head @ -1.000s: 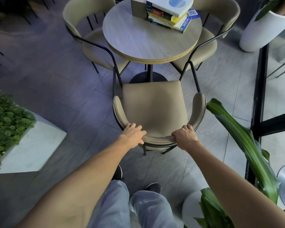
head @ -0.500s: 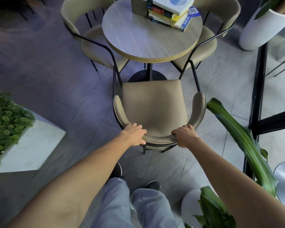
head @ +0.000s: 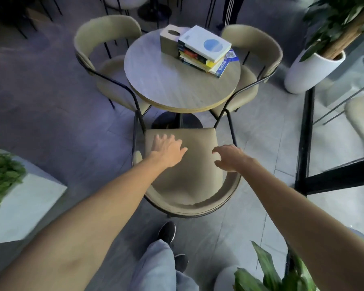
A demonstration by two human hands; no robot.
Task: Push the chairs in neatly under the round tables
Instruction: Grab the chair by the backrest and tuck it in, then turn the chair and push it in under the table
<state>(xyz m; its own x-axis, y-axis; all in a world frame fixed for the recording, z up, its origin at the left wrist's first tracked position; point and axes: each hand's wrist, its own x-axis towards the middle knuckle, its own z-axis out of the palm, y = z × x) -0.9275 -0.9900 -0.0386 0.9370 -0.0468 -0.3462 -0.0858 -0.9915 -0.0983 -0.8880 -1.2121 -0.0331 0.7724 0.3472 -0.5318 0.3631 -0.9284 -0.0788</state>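
The scene is dim and cool, with a blue-violet cast on the floor (head: 51, 97) at far left. Brighter daylight falls from the right, on the white pot (head: 309, 72) and the pale tiles there. Shadows are soft. Motion blur smears both hands and the plants. Wide-angle distortion bows the arms and the black post (head: 303, 143) near the edges.

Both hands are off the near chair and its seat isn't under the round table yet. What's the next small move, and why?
Probably take the backrest again and push forward. The left hand and right hand hover open over the near chair, gripping nothing, and its front edge stops at the pedestal base, short of the round table.
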